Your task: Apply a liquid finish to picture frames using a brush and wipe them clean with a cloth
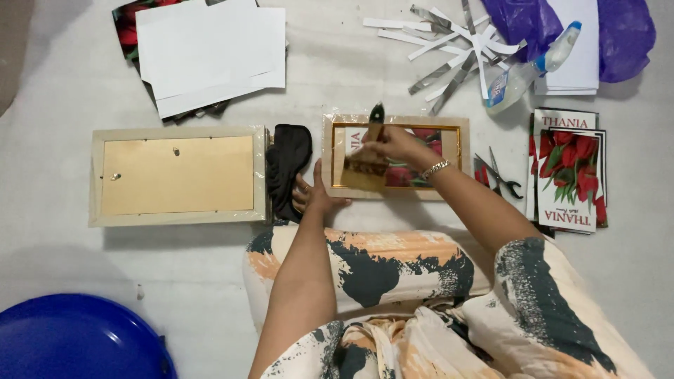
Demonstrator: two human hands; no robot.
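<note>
1. Gold-edged picture frame [460,151] flat on floor, front of knees.
2. Right hand [394,144] fingers pinched round paintbrush [370,156], bristles on glass.
3. Left hand [314,195] fingers spread, pressing frame's lower-left corner.
4. Black cloth [286,168] just left; scissors [500,177] right.

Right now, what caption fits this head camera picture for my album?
Right hand sweeps a wide paintbrush over a gold-edged rose picture frame; left hand steadies it.
</note>
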